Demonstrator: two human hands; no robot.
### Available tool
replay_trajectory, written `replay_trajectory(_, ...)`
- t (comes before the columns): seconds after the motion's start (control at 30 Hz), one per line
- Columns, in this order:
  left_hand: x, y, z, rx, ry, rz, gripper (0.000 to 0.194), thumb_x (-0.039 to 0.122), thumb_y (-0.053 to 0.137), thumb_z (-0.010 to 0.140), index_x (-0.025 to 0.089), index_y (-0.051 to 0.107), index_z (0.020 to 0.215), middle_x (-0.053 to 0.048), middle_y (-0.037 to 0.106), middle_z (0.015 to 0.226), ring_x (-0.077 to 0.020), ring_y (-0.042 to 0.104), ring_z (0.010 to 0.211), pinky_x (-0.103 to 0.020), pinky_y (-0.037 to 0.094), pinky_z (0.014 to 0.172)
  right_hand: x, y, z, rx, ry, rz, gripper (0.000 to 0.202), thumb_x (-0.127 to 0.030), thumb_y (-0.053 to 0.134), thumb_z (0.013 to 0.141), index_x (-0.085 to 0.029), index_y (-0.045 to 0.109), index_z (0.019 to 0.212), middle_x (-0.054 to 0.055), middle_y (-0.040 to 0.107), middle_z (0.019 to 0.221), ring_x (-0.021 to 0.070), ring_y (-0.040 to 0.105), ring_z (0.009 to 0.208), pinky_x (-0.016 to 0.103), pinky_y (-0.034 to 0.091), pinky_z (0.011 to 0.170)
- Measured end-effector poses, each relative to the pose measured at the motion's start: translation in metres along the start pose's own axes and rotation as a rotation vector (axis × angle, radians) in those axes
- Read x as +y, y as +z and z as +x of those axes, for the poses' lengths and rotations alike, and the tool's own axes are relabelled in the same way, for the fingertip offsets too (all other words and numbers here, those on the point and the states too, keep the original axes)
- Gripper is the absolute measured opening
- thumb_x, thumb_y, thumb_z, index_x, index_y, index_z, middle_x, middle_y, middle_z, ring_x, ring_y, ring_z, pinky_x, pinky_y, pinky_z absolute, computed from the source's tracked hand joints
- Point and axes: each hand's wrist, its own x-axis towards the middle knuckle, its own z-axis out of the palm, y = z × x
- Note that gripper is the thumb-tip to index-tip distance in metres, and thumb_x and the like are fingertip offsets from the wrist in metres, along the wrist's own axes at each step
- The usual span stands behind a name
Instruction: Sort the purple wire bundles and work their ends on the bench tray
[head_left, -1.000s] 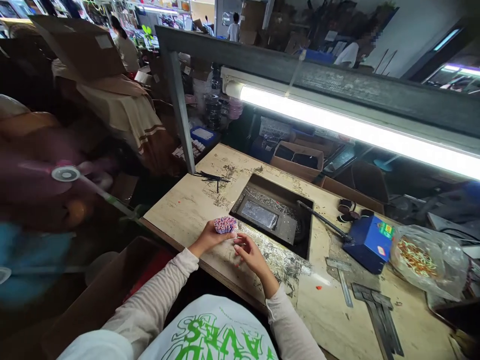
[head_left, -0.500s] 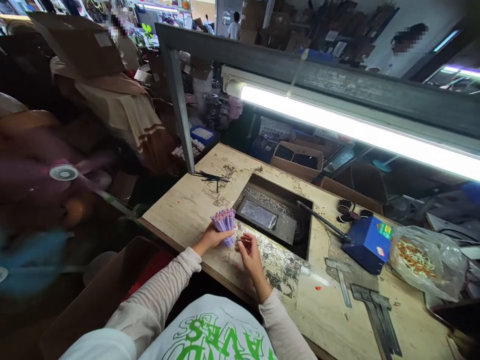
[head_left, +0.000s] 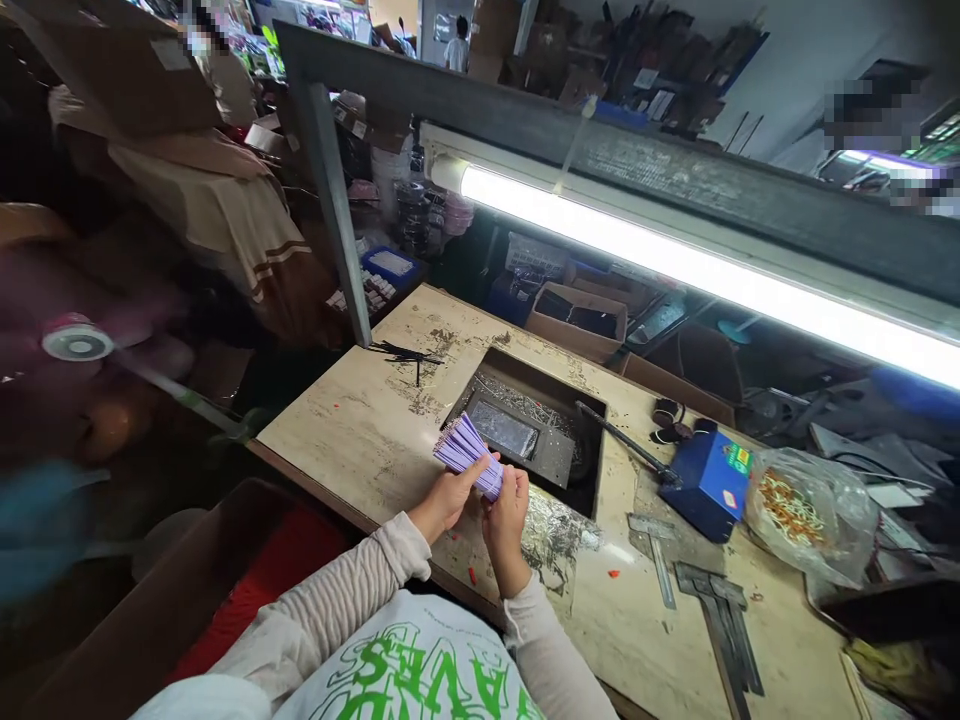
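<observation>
1. Hands together on one object. Left hand [head_left: 448,497] is wrapped around the bundle's left side, thumb laid across it; right hand [head_left: 506,512] is closed on its near end, fingers curled.
2. Bundle of thin purple strands [head_left: 466,445]: held above the table [head_left: 330,430], tilted, with its far end fanned toward the left. In view it overlaps the near left edge of the recess (contact there cannot be judged).
3. Near part of table: a small red scrap [head_left: 472,576] lies near the front edge, another farther right. Flat T-shaped metal pieces [head_left: 709,582] are stacked at the near right, with a single one just left of them.
4. Right side, somewhat farther: blue box [head_left: 705,487], with a clear plastic bag [head_left: 847,520] of orange and pale bits beside it.
5. Middle: dark recess [head_left: 590,483] containing a flat plate [head_left: 504,432] and scattered debris. A dark rod [head_left: 626,440] spans from recess to blue box.
6. Far left corner: loose black strips [head_left: 409,353].
7. Beyond the far edge: open cardboard box [head_left: 577,318].
</observation>
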Motion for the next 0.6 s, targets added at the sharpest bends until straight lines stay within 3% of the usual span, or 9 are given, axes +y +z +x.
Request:
replay_trajectory(0.1, -0.005, -0.006, 0.006, -0.096, -0.035, 0.064, 0.057, 0.053, 0.078, 0.060, 0.012, 0.070, 0.099, -0.015, 0.071, 0.106, -0.0283, 0.062, 0.107, -0.045, 0.039, 0.104, -0.003, -0.019, 0.026, 0.073, -0.013, -0.056, 0.036, -0.054, 0.042, 0.087, -0.020, 0.048, 0.077, -0.006, 0.043, 0.063, 0.0108, 0.038, 0.055, 0.023, 0.035, 0.054)
replay_trajectory(0.17, -0.001, -0.026, 0.009, -0.050, 0.050, 0.149, 0.058, 0.050, 0.077, 0.063, 0.014, 0.066, 0.107, -0.014, 0.068, 0.113, -0.0279, 0.059, 0.112, -0.044, 0.039, 0.103, -0.008, -0.037, 0.050, 0.083, -0.083, -0.167, 0.036, -0.054, 0.046, 0.085, -0.019, 0.049, 0.075, -0.005, 0.046, 0.064, 0.0116, 0.041, 0.059, 0.024, 0.036, 0.059)
replay_trajectory(0.23, 0.007, -0.060, 0.011, 0.186, 0.285, 0.351, 0.059, 0.049, 0.074, 0.067, 0.017, 0.061, 0.115, -0.013, 0.063, 0.122, -0.0273, 0.057, 0.114, -0.044, 0.041, 0.102, -0.014, -0.057, 0.078, 0.076, -0.165, -0.331, 0.036, -0.053, 0.047, 0.084, -0.019, 0.052, 0.074, -0.003, 0.049, 0.065, 0.0131, 0.044, 0.063, 0.025, 0.037, 0.062)
replay_trajectory(0.3, 0.018, -0.099, 0.011, 0.406, 0.541, 0.718, 0.055, 0.045, 0.067, 0.074, 0.018, 0.056, 0.120, -0.014, 0.057, 0.127, -0.0279, 0.054, 0.116, -0.047, 0.040, 0.102, -0.020, -0.074, 0.108, 0.038, -0.231, -0.528, 0.037, -0.053, 0.047, 0.084, -0.018, 0.055, 0.075, -0.001, 0.053, 0.065, 0.0144, 0.047, 0.063, 0.025, 0.036, 0.063)
replay_trajectory(0.4, 0.033, -0.145, 0.009, 0.516, 0.793, 1.217, 0.044, 0.039, 0.063, 0.078, 0.014, 0.058, 0.114, -0.017, 0.058, 0.121, -0.0316, 0.047, 0.123, -0.052, 0.035, 0.107, -0.023, -0.086, 0.149, -0.095, -0.311, -0.815, 0.038, -0.050, 0.042, 0.088, -0.018, 0.060, 0.080, 0.002, 0.060, 0.069, 0.0162, 0.052, 0.064, 0.026, 0.036, 0.063)
replay_trajectory(0.47, 0.037, -0.158, 0.008, 0.518, 0.847, 1.408, 0.040, 0.036, 0.060, 0.081, 0.014, 0.057, 0.114, -0.017, 0.056, 0.122, -0.0333, 0.042, 0.127, -0.054, 0.034, 0.107, -0.020, -0.084, 0.171, -0.215, -0.369, -0.986, 0.037, -0.047, 0.039, 0.091, -0.018, 0.062, 0.084, 0.005, 0.064, 0.076, 0.0177, 0.056, 0.070, 0.026, 0.037, 0.065)
replay_trajectory(0.6, 0.035, -0.155, 0.009, 0.471, 0.828, 1.580, 0.041, 0.033, 0.058, 0.082, 0.016, 0.054, 0.119, -0.016, 0.052, 0.128, -0.0333, 0.038, 0.130, -0.052, 0.036, 0.106, -0.006, -0.066, 0.197, -0.406, -0.411, -1.310, 0.034, -0.041, 0.037, 0.095, -0.018, 0.062, 0.096, 0.008, 0.066, 0.091, 0.0185, 0.061, 0.079, 0.026, 0.039, 0.069)
